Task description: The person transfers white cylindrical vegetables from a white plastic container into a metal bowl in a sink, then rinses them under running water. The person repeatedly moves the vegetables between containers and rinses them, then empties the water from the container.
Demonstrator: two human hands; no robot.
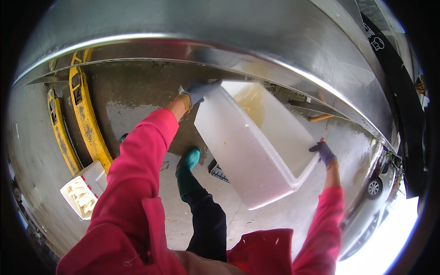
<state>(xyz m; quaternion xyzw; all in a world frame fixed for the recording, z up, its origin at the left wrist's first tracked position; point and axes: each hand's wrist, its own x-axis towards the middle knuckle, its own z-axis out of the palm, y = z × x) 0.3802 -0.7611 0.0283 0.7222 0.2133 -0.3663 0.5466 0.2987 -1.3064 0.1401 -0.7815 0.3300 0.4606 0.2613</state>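
A large white foam box (pixel 243 151) is tilted between my hands above the floor, its opening turned up and to the right. Inside, a yellowish wet patch (pixel 251 103) shows at the far end. My left hand (pixel 201 91), in a grey glove, grips the box's far left corner; its fingertips are partly hidden behind the rim. On the right side, my right hand (pixel 324 152), in a dark purplish glove, has its fingers closed over the rim near the near right corner.
Ahead runs a shiny metal table edge (pixel 183 43). Yellow pallet-jack forks (pixel 89 123) lie at left, beside a white box of pale pieces (pixel 81 197). A dark crate (pixel 217 170) is partly under the foam box, near my green boot (pixel 189 169). A car (pixel 376 185) stands at far right.
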